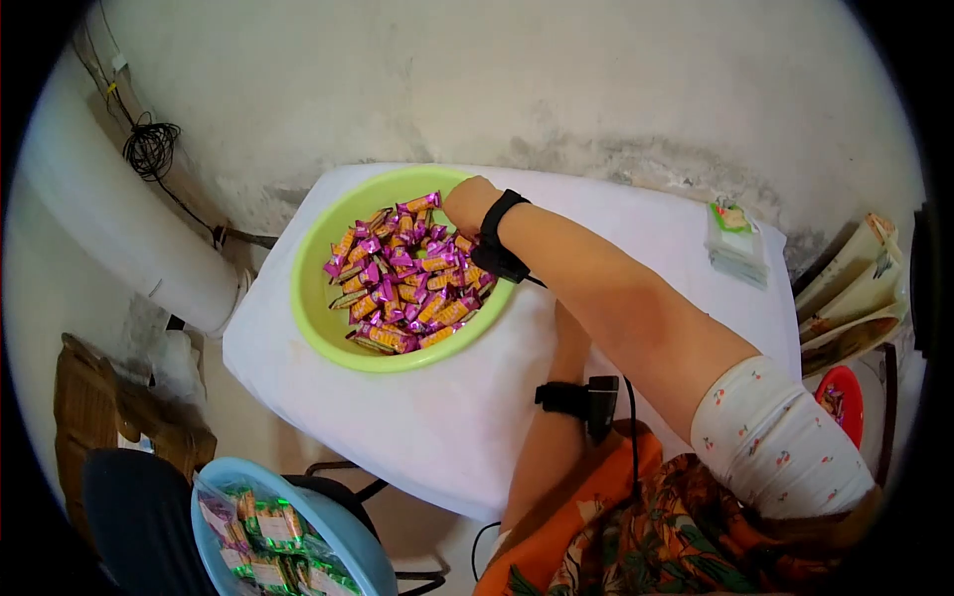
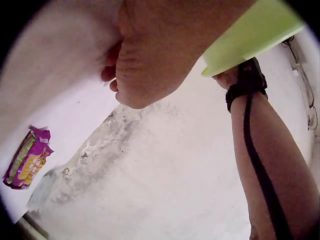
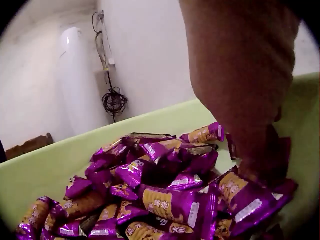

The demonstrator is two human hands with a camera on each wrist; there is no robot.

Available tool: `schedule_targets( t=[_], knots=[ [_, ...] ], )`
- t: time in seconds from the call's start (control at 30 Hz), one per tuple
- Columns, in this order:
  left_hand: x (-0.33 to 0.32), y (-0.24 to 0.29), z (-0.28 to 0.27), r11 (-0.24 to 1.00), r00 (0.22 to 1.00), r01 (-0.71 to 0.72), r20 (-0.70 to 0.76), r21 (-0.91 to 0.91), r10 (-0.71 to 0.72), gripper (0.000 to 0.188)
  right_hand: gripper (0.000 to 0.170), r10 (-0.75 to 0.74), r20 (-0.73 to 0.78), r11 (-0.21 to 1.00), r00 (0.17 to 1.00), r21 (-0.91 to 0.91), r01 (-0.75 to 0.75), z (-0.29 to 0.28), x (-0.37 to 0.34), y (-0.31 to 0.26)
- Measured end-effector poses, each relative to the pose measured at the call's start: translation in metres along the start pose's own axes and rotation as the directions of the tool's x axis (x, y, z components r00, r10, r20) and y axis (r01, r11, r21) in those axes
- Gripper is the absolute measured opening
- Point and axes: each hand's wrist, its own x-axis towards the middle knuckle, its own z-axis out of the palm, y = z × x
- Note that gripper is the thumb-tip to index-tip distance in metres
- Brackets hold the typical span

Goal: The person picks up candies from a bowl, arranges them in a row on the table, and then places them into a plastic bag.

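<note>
In the head view my right hand reaches over the rim of a green bowl heaped with purple-and-orange snack packs. The right wrist view shows the right hand low among the packs, its fingers bent against a purple pack whose ends show on both sides. My left hand is hidden under the right forearm in the head view. In the left wrist view the left hand hangs over the white cloth with bent fingers, their grip hidden. One pack lies apart on the cloth.
Clear plastic packaging lies at the right back of the white-covered table. A blue tub with green packs stands at lower left, a red container at the right. Behind the table rises a wall.
</note>
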Motion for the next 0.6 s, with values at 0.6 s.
schedule_targets(
  t=[0.6],
  knots=[
    [0.006, -0.016, 0.004, 0.999, 0.999, 0.007, -0.049, 0.044, -0.005, 0.028, 0.016, -0.136, 0.002, 0.990, 0.991, -0.045, 0.136, -0.003, 0.003, 0.019]
  ],
)
